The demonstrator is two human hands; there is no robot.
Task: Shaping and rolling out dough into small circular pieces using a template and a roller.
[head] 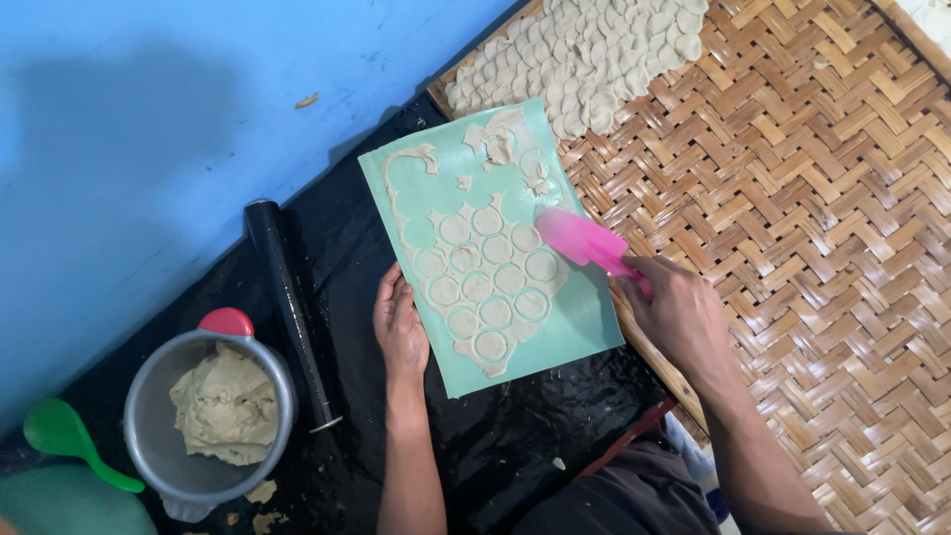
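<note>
Mid-frame, our left hand (399,327) lies fingers flat on the green mat's (584,332) left edge (dough rounds (485,282) fill it), our right hand (679,312) gripping a pink spatula (584,241) at its right edge.

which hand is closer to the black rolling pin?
Left. The left hand rests on the near-left edge of the green board, just right of the black rolling pin. The right hand holds the pink scraper at the board's far side.
</note>
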